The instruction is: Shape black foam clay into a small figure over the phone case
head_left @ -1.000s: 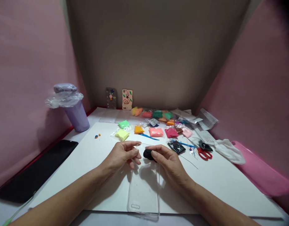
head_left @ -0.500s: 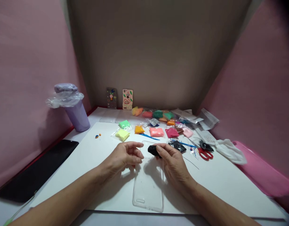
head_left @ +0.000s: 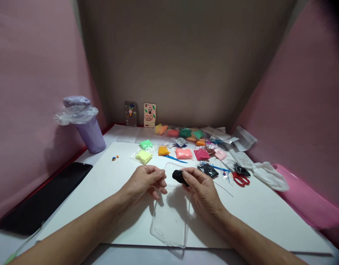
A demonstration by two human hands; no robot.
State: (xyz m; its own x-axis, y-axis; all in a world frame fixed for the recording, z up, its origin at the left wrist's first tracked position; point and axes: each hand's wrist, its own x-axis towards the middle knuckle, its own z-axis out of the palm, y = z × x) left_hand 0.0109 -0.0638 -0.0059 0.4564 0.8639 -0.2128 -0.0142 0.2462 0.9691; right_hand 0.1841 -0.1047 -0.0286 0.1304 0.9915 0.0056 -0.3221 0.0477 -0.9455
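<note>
My right hand [head_left: 204, 189] pinches a lump of black clay [head_left: 178, 176] between thumb and fingers. Under the clay is a clear phone case [head_left: 171, 222], slightly tilted, its lower end at the front edge of the white board [head_left: 125, 228]. My left hand [head_left: 149, 181] is closed at the case's upper left side, thumb against the fingers; it appears to grip the case's edge, though the contact is partly hidden. Just beyond my right hand lies a black clay packet [head_left: 208, 170].
Several coloured clay packets [head_left: 183, 153] lie along the back. Red-handled scissors [head_left: 241, 179] and a blue tool [head_left: 220, 168] are on the right. A purple tumbler [head_left: 91, 134] and a black phone [head_left: 48, 197] stand and lie left. Two decorated cases [head_left: 149, 115] lean against the wall.
The clear case has shifted left and turned a little, its lower end now casting a shadow past the board's edge. My left fingers have closed together. My right hand keeps the black clay.
</note>
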